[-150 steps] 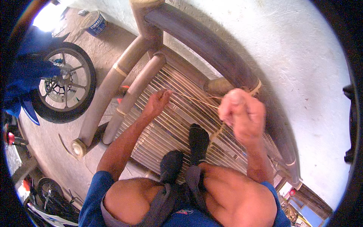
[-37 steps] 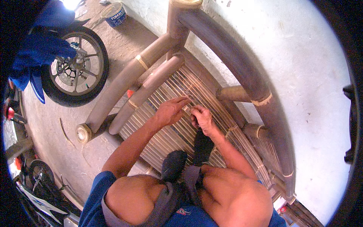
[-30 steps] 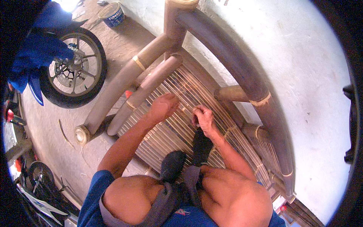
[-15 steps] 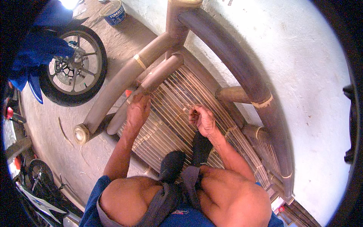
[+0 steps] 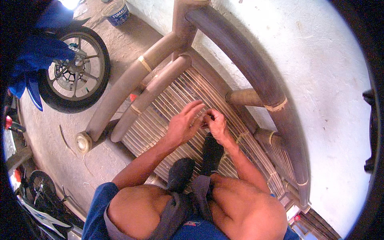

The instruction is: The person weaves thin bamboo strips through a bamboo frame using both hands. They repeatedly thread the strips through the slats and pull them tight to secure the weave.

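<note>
Hands meet over the slatted seat (image 5: 160,120) of a big bamboo bench — the left hand (image 5: 185,125) lies with its fingers stretched forward and a little spread, flat on the thin strips, and its fingertips come close to the right hand (image 5: 216,125). The right hand is curled, thumb and fingers pressed together as if pinching something very thin; what it pinches is too small to see, maybe a strand of the seat. Both hands are near the middle of the seat, just in front of the person's two feet in dark socks (image 5: 196,162), which stand on the slats. The bare knees (image 5: 192,212) fill the lower part of the view. Around the seat run thick brown bamboo poles: a long armrest pole (image 5: 132,82) on the left with a pale binding, and a curved back rail (image 5: 256,76) on the right, close to a white rough wall (image 5: 320,80). On the concrete floor to the left stands a motorcycle wheel (image 5: 74,76) with blue bodywork above it — and further away a small blue bucket (image 5: 116,12).
</note>
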`<action>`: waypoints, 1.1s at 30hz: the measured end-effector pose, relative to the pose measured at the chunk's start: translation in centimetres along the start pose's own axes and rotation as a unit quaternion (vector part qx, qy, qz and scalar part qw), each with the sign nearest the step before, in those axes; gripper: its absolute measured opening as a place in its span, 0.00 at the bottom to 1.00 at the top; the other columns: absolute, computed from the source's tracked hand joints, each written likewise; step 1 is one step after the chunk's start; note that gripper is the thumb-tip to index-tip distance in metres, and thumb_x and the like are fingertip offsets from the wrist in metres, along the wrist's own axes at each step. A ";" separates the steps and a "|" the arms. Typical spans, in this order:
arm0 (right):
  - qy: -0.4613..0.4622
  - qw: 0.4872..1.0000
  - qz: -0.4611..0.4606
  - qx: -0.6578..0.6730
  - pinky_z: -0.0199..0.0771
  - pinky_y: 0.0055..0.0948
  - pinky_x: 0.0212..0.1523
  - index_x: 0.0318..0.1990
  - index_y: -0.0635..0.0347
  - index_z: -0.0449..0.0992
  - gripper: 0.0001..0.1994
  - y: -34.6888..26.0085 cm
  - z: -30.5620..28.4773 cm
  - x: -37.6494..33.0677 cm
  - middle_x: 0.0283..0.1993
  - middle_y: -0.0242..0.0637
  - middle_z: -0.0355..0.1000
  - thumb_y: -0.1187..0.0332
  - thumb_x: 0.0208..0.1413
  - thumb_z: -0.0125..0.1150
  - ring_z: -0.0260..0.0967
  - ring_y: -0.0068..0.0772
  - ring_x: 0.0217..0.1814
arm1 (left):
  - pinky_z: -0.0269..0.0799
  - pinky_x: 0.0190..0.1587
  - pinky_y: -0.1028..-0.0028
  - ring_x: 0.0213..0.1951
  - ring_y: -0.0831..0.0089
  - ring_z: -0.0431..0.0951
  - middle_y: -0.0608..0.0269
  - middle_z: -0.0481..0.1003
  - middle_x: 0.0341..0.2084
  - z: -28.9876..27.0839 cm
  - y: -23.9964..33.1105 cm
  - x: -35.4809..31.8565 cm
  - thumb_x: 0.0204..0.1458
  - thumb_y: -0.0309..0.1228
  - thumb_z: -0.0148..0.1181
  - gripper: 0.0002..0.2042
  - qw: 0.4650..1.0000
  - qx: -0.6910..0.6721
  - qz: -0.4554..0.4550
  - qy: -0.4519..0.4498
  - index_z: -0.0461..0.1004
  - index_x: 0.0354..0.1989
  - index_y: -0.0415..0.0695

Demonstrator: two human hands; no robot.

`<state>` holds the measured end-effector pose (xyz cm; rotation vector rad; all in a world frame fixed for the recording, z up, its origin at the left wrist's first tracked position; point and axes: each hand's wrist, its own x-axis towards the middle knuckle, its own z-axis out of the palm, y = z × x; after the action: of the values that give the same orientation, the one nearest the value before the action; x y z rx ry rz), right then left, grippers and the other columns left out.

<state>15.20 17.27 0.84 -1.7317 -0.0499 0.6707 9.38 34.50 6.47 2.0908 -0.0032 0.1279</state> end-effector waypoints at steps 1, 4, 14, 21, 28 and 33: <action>0.020 0.999 -0.032 -0.028 0.72 0.26 0.31 0.35 0.64 0.75 0.10 0.0 -0.1 0.0 0.29 0.35 0.75 0.65 0.59 0.57 0.71 0.23 0.29 | 0.75 0.50 0.60 0.50 0.50 0.76 0.50 0.71 0.54 1.1 -0.2 0.5 0.58 0.31 0.56 0.18 0.999 -0.028 0.011 -0.012 0.69 0.57 0.43; 0.016 0.998 -0.005 -0.059 0.72 0.26 0.32 0.35 0.65 0.75 0.09 -0.4 -0.8 -0.4 0.32 0.35 0.74 0.67 0.58 0.57 0.69 0.22 0.31 | 0.74 0.47 0.60 0.47 0.49 0.78 0.46 0.76 0.44 2.6 -1.4 0.4 0.61 0.34 0.53 0.16 0.992 -0.113 -0.026 -0.053 0.71 0.55 0.41; -0.017 0.997 0.072 -0.018 0.72 0.28 0.32 0.36 0.65 0.74 0.08 -2.0 -1.9 -1.2 0.29 0.35 0.73 0.69 0.57 0.57 0.70 0.24 0.29 | 0.72 0.37 0.59 0.33 0.50 0.78 0.46 0.76 0.30 3.0 -4.1 -0.1 0.58 0.35 0.57 0.13 0.975 -0.138 -0.121 -0.122 0.78 0.40 0.36; -0.029 0.946 -0.170 -0.276 0.75 0.38 0.36 0.39 0.68 0.75 0.09 -2.4 -2.0 -0.9 0.31 0.47 0.76 0.70 0.56 0.58 0.77 0.40 0.33 | 0.72 0.37 0.59 0.33 0.51 0.78 0.45 0.76 0.30 2.2 -4.3 -0.1 0.58 0.36 0.57 0.14 0.980 -0.105 -0.112 -0.125 0.78 0.40 0.36; -0.046 0.927 -0.175 -0.328 0.73 0.44 0.38 0.37 0.67 0.75 0.08 -2.9 -2.1 -0.7 0.34 0.54 0.75 0.70 0.59 0.55 0.74 0.58 0.38 | 0.71 0.37 0.59 0.33 0.54 0.75 0.48 0.74 0.30 2.3 -5.2 -0.3 0.57 0.42 0.58 0.17 0.982 -0.097 -0.133 -0.096 0.79 0.39 0.38; -0.019 0.941 -0.151 -0.302 0.72 0.46 0.36 0.37 0.67 0.75 0.09 -3.3 -1.7 -0.8 0.33 0.55 0.74 0.69 0.60 0.54 0.74 0.60 0.37 | 0.70 0.40 0.62 0.39 0.56 0.73 0.48 0.72 0.34 2.1 -5.2 -1.0 0.54 0.36 0.61 0.12 0.991 -0.052 -0.122 -0.026 0.80 0.38 0.38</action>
<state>16.30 16.36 4.33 -2.2315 -0.5923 0.4832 8.88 35.21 0.85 1.9731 0.2090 -0.0731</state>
